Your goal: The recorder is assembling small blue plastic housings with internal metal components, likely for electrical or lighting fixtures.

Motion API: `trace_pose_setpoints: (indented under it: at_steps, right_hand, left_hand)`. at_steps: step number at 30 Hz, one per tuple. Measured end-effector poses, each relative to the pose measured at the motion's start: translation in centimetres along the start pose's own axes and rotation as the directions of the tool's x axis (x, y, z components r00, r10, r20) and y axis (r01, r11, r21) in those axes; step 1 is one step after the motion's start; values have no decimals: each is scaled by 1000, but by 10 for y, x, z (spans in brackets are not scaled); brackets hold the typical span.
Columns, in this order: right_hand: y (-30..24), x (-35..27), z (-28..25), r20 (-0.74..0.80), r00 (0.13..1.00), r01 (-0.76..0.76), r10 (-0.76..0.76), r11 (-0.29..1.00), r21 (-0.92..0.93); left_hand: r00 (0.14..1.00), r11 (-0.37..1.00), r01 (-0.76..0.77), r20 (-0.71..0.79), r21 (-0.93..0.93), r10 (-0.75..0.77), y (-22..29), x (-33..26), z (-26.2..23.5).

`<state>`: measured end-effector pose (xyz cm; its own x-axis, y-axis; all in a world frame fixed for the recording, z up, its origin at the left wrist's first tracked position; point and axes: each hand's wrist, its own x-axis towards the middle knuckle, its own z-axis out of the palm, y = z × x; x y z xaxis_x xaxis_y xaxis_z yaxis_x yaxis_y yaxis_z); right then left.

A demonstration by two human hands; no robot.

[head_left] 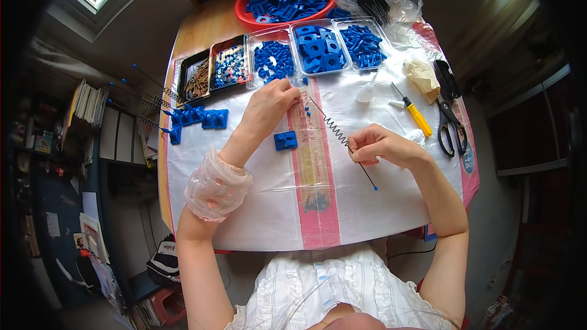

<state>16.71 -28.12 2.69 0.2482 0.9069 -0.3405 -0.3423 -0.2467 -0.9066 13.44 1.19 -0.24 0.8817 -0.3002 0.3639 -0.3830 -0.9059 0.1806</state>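
Note:
My right hand (380, 146) pinches a dark coiled spring (335, 128) with straight wire ends; its lower end carries a small blue tip. At the front edge of the clear tray of small blue parts (273, 61) is my left hand (273, 102), its fingers pressed together; whatever they hold is hidden. Between the hands a blue square base piece (285, 140) lies on the white sheet. A few tiny blue bits (307, 110) are scattered beside the left fingertips. To the left stand blue assembled bases (214, 118) and several springs with blue-tipped wires (173, 96).
Along the back sit a tray of brass-coloured screws (197, 79), a tray of small metal parts (229, 67), and trays of blue pieces (320, 49). Behind them is a red basin (243, 12) of blue parts. A yellow-handled screwdriver (419, 120) and black scissors (451, 131) lie at right.

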Motion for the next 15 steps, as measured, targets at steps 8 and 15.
trace_pose_setpoints:
  at_steps: [8, 15]
  right_hand:
    - [1, 1, 1, 11, 1000, -3, 3, 1000, -26]
    - [-4, -5, 9, 76, 997, 15, -13, 999, -35]
  left_hand:
    - [992, 996, -12, -126, -94, 0, 9, 0, -17]
    - [968, 628, 138, -29, -766, -248, 27, -29, -47]
